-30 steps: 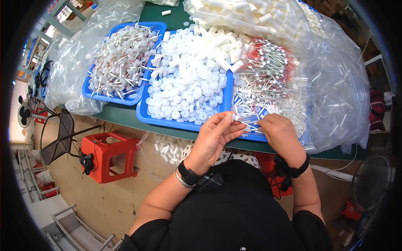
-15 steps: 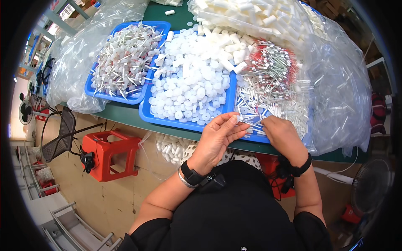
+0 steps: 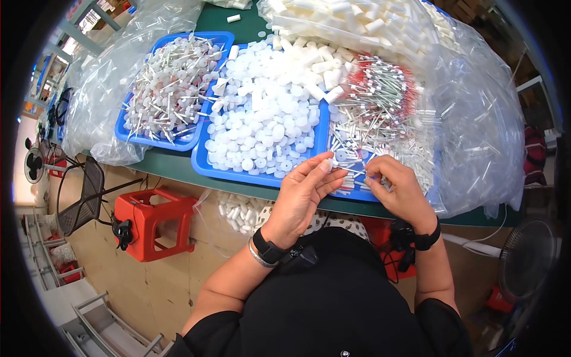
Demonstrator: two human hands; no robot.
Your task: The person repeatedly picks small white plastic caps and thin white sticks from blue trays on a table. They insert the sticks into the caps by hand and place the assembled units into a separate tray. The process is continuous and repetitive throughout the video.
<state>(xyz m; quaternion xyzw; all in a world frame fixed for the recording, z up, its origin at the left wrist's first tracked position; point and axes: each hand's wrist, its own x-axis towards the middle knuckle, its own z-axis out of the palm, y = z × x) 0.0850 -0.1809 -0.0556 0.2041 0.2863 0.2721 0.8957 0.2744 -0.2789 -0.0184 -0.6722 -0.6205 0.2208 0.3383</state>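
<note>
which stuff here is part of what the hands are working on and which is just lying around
In use: left hand, right hand, small white disc, thin white stick, tray of discs, pile of red-tipped sticks.

Lying about: red stool, fan.

A red stool point(image 3: 151, 223) stands beside a black mesh chair point(image 3: 80, 196).

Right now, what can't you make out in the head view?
- Small white part between the left hand and right hand: too small, fingers cover it.
- Right palm: turned away.
- Bagged white pieces below the green table: partly behind the left hand.
- White tubes in the clear bag: cut off by the top edge.
</note>
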